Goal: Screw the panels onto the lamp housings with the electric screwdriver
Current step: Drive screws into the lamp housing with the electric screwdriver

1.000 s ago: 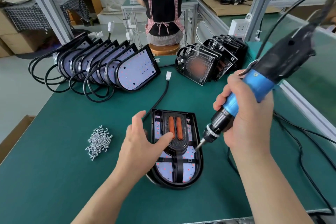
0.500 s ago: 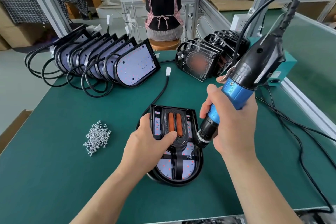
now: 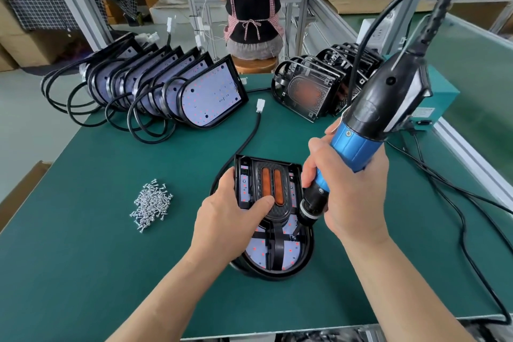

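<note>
A black lamp housing [image 3: 277, 264] lies flat on the green mat, with a black panel [image 3: 273, 189] bearing two orange strips on top of it. My left hand [image 3: 230, 219] grips the housing's left edge, thumb pressed on the panel. My right hand [image 3: 349, 191] grips the blue and black electric screwdriver [image 3: 358, 130], held steeply. Its bit tip touches the panel's right side near the white LED board. A pile of silver screws [image 3: 151, 204] lies to the left.
A row of lamp housings with looped cables [image 3: 166, 89] leans at the back left; a stack of black panels [image 3: 319, 86] stands at the back right. A teal power box [image 3: 435, 103] and cables [image 3: 458, 203] lie right. A person sits behind the bench.
The screwdriver has come in from the right and tilted more upright, its bit now down on the panel's right side. My left hand has closed tighter on the housing's left edge.
</note>
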